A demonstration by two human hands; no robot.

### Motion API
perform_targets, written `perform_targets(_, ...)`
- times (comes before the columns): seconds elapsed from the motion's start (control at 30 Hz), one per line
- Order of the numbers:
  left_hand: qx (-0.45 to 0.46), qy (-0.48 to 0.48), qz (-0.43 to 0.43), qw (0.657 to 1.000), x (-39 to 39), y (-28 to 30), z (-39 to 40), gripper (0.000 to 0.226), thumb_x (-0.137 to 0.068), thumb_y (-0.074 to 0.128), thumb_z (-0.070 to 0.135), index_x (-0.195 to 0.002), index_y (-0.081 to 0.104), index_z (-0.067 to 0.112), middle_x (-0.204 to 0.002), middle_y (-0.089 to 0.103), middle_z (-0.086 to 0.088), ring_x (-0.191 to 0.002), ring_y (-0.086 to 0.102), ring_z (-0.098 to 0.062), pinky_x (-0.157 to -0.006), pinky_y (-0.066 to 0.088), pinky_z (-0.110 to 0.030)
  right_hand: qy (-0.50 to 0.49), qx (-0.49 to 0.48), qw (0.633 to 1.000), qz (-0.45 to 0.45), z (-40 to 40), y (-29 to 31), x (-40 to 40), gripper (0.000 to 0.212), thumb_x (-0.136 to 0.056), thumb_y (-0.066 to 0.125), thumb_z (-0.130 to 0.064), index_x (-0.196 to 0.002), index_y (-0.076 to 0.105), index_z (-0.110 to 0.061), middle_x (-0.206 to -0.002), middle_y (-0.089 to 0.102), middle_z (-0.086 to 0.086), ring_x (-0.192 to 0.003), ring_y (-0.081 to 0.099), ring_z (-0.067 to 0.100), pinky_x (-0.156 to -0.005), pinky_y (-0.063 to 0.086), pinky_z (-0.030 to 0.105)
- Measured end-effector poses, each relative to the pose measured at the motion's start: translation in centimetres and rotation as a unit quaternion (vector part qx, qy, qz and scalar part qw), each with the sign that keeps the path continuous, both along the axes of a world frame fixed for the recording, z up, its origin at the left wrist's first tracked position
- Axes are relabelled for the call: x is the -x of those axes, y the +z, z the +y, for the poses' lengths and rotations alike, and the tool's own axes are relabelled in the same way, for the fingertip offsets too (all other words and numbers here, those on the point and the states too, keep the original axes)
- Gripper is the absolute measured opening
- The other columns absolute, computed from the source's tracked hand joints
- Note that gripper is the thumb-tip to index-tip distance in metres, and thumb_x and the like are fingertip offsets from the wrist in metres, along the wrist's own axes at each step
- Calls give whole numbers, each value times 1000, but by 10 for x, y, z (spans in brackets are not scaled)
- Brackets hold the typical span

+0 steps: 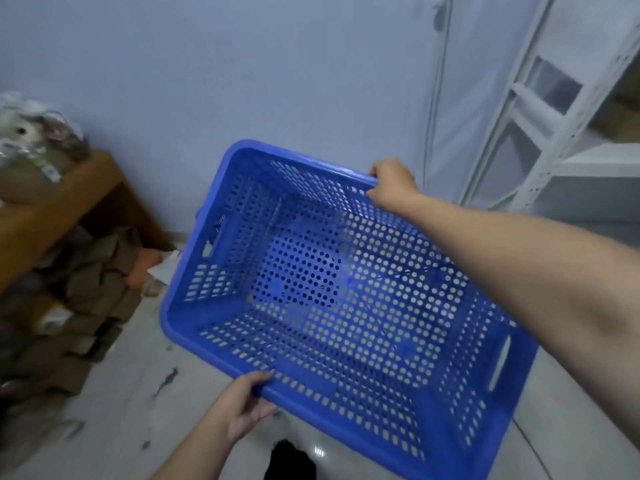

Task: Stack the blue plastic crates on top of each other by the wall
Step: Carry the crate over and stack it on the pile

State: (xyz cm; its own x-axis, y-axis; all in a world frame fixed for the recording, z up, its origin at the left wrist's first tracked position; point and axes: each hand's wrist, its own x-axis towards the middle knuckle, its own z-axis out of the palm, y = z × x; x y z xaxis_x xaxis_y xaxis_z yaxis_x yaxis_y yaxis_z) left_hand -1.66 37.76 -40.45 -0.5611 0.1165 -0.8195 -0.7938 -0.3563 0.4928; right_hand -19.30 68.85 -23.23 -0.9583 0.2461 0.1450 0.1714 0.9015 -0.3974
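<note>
One blue perforated plastic crate (332,306) fills the middle of the head view, held above the pale tiled floor and tilted, its open top facing me. My left hand (244,405) grips the near long rim from below left. My right hand (393,183) grips the far long rim, with that forearm stretched across the crate's right side. The crate is empty. The pale blue wall (277,81) stands just behind it. No second crate shows clearly; through the holes I see only floor and a darker patch.
A wooden shelf unit (52,202) at the left holds brown packages and plastic-wrapped bundles, with more piled on the floor below. A white metal rack (554,133) stands at the right. A dark object (289,460) lies at the bottom edge. A cable runs down the wall corner.
</note>
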Motion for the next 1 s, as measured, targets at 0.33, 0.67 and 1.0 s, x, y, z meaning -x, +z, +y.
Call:
perform_targets(0.33, -76, 59, -22, 995, 193, -1, -68, 13, -87, 48, 1, -77, 46, 9, -75, 55, -11, -71, 59, -26, -60, 59, -42, 39, -54, 996, 61, -97, 34, 216, 19, -80, 68, -8, -99, 70, -11, -106, 67, 15, -100, 63, 34, -90, 45, 36)
perform_targets(0.67, -83, 108, 40, 990, 357, 51, -73, 30, -92, 43, 1, -72, 32, 19, -71, 34, -6, -64, 41, -21, -88, 46, -45, -13, -74, 991, 112, -121, 72, 403, 25, -85, 64, -8, -107, 72, -14, -122, 61, 13, -111, 58, 35, -92, 41, 35)
perform_targets(1.0, -97, 162, -64, 980, 511, 75, -32, 21, -86, 49, -5, -85, 43, 14, -100, 49, -17, -96, 58, -40, -86, 50, -57, 34, -105, 991, 79, -108, 20, 618, 26, -91, 58, -8, -115, 67, -10, -125, 53, 11, -112, 53, 33, -97, 35, 40)
